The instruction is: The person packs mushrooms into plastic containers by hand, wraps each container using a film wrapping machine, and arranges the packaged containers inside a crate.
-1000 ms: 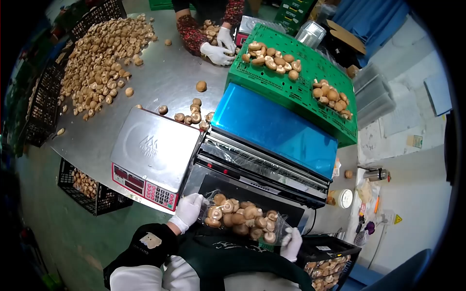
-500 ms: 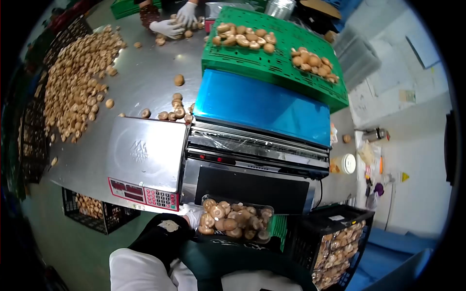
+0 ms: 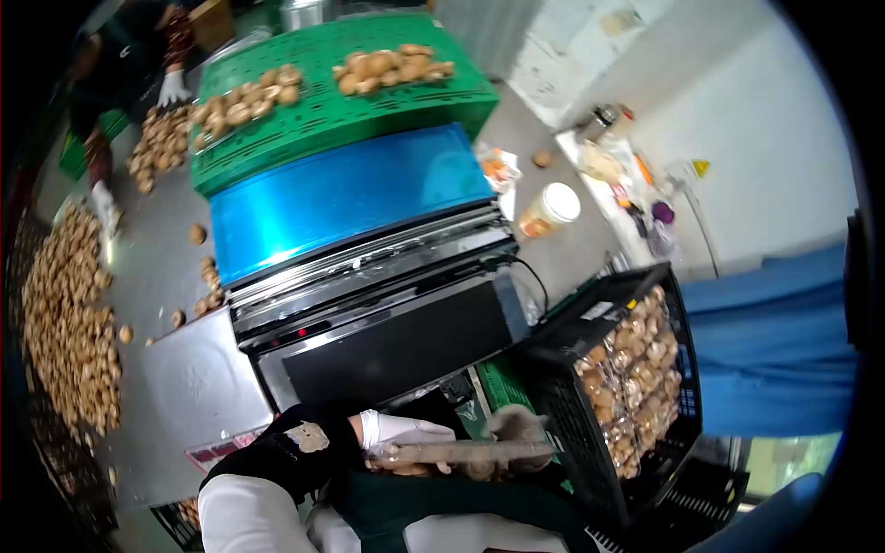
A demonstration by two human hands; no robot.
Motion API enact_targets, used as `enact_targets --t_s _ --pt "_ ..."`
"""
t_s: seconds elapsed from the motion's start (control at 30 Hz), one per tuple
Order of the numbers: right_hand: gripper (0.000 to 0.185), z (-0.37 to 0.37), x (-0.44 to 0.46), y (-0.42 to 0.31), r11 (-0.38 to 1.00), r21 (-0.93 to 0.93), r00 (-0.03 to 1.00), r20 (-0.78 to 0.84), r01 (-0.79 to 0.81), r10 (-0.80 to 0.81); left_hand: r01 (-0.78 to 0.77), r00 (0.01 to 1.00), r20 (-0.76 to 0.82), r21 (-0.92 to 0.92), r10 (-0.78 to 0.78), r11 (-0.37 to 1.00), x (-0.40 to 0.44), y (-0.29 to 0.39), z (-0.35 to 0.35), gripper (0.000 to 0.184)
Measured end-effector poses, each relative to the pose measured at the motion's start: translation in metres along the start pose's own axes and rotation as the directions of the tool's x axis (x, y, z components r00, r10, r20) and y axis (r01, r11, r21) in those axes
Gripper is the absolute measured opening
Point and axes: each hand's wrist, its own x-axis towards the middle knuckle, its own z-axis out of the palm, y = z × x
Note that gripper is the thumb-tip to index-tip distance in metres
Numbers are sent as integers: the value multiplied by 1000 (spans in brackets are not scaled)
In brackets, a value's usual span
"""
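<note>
My left hand [image 3: 410,430], in a white glove, holds the left end of a film-wrapped tray of mushrooms [image 3: 461,452] close to my apron. The tray is tipped up, so I see mostly its long edge, and the fingers behind it are partly hidden. At the tray's right end, a blurred greyish-white shape appears to be my gloved right hand [image 3: 518,426], gripping that end. Just beyond my hands lies the wrapping machine [image 3: 396,341] with its black plate and blue cover. To the right stands a black crate [image 3: 553,396] of wrapped mushroom packs [image 3: 636,369].
A steel scale [image 3: 203,378] stands left of the machine. Loose mushrooms [image 3: 69,323] are heaped at the left. Two mushroom trays sit on an upturned green crate [image 3: 323,120] behind. A lidded cup [image 3: 550,210] stands at the right. Across the table, a co-worker's gloved hands [image 3: 173,89] touch mushrooms.
My view has swung to the right. The mushroom tray, earlier lying face up before the machine, has moved right toward the black crate and tipped on edge. The co-worker's hands have spread apart.
</note>
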Motion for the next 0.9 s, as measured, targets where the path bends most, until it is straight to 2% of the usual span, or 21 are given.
enact_targets --t_s 0.03,0.1,0.17,0.23,0.27,0.3,0.33,0.37,0.4,0.43,0.47,0.5,0.57,0.6,0.63,0.67,0.7,0.73,0.77,0.83,0.9 --pt "59 12 -19 -21 914 400 997 -38 72 -63 76 997 31 -24 -75 997 8 4 -1 29" --pt "75 31 -51 -35 987 -111 888 -432 119 -155 227 973 53 -21 -226 974 27 20 10 35" --pt "68 38 -63 -37 978 -176 782 -592 110 -194 326 944 76 -62 -322 943 54 26 14 35" --pt "58 25 -79 -31 960 -264 485 -830 93 -275 328 945 86 -239 -317 914 86 15 7 32" --pt "51 13 -92 -31 964 -186 375 -894 189 -246 318 947 68 -331 -314 888 100 10 2 34" --pt "47 6 -101 -43 932 -293 326 -878 214 -351 277 958 73 -481 -276 832 101 38 38 34" --pt "44 -17 -127 -43 923 -196 275 -916 331 -293 82 994 -51 -305 -102 949 128 20 23 34" --pt "44 -23 -139 -60 901 -240 142 -941 362 -308 77 969 -217 -182 -116 980 148 14 14 33" --pt "42 -12 -131 -92 841 -178 132 -950 510 -281 113 917 -378 -61 -128 992 168 9 6 34" --pt "43 -62 -202 -74 822 -77 344 -883 564 -319 296 867 -472 222 -163 929 152 36 24 34" --pt "45 -80 -212 -80 732 -142 157 -933 666 -325 246 881 -457 218 -124 944 155 31 14 37" --pt "45 -93 -234 -81 726 -241 59 -931 644 -361 194 891 -446 211 -82 958 158 23 1 40" --pt "43 -134 -270 -80 721 -354 -215 -935 596 -281 161 893 -448 223 -46 961 156 23 -8 38" --pt "43 -154 -286 -75 723 -347 -208 -938 597 -279 139 894 -447 195 -38 971 154 26 -10 37" --pt "48 -173 -302 -69 915 -398 -368 -861 59 -351 118 895 -445 166 -32 979 152 30 -11 36" --pt "55 -191 -316 -63 833 -256 -444 -749 -491 -491 122 887 -461 143 -43 982 149 35 -10 32" --pt "54 -207 -322 -63 657 -35 -444 -710 -753 -547 103 888 -459 141 -27 985 148 37 -12 30" --pt "54 -224 -329 -62 404 223 -441 -668 -887 -600 94 886 -463 131 -23 987 147 37 -15 29" --pt "46 -236 -330 -63 281 397 -486 -681 -874 -548 85 883 -468 122 -19 989 147 38 -16 28" --pt "39 -264 -329 -69 -448 474 -368 -878 -758 -306 89 864 -503 124 -15 988 147 38 -19 27" --pt "48 -295 -345 -55 -489 446 -337 -893 -750 -297 92 882 -471 146 -12 985 146 33 -31 27"
